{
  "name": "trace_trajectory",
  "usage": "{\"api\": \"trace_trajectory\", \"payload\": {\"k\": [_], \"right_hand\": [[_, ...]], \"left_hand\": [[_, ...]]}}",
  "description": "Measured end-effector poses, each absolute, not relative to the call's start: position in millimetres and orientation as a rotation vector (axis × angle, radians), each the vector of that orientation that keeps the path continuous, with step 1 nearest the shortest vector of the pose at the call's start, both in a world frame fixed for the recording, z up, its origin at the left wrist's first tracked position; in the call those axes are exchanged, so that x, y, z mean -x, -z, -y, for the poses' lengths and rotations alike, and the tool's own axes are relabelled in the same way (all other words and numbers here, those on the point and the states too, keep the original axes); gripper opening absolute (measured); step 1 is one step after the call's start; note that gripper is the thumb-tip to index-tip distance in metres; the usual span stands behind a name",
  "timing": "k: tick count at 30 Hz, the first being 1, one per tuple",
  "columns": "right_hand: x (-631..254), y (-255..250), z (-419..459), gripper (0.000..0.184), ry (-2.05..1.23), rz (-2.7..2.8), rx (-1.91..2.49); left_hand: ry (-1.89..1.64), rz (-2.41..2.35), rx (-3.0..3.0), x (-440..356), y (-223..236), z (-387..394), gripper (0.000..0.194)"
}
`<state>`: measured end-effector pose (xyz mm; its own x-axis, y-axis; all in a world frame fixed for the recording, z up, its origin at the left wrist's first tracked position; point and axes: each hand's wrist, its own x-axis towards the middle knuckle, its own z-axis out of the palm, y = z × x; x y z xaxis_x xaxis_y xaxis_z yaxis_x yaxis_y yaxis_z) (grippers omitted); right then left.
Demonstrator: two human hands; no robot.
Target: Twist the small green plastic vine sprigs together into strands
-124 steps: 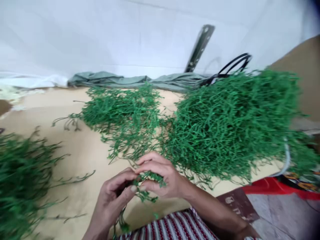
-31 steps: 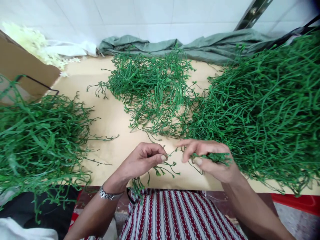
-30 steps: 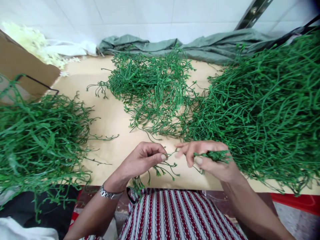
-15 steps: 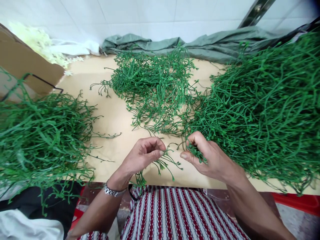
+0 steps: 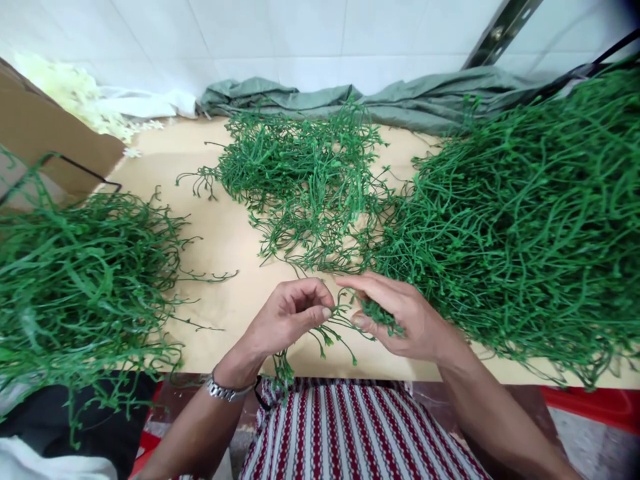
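Observation:
My left hand (image 5: 295, 317) pinches a green artificial stem (image 5: 327, 337) between thumb and forefinger; its thin branches with small budded tips fan out below and to the right. Close by on the right, my right hand (image 5: 400, 313) has its forefinger stretched towards the left hand and its thumb apart from it. Several small green pieces (image 5: 379, 313) lie gathered in that right palm, under the fingers. Both hands are just above the front of the table. In front of them spreads a loose pile of green stems (image 5: 300, 167).
A large heap of green stems (image 5: 525, 233) fills the right side, another heap (image 5: 90, 267) the left. A cardboard box (image 5: 65, 127) and pale yellow flowers (image 5: 65, 87) stand at the back left. Grey-green cloth (image 5: 400, 100) lies along the tiled wall.
My right hand has moved left towards the left hand, and its forefinger has straightened. The left hand keeps its pinch on the stem. The view has shifted slightly.

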<state>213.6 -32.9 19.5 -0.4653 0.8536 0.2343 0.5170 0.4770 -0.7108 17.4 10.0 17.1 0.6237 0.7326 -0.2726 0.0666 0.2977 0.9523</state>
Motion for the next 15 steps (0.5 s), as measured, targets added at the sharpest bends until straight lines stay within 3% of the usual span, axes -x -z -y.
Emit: {"api": "trace_trajectory", "payload": {"k": [4, 9, 15], "right_hand": [[-209, -9, 27, 0.045, -0.91, 2.065, 1.044], [-203, -3, 29, 0.015, -0.934, 1.971, 1.093], [-199, 1, 32, 0.002, -0.982, 1.825, 1.043]], "left_hand": [[-0.58, -0.775, -1.17, -22, -16, -7, 0.019], [-0.666, -0.793, -1.202, -26, -12, -1, 0.016], [-0.627, -0.836, -1.402, -29, -14, 4, 0.011]]}}
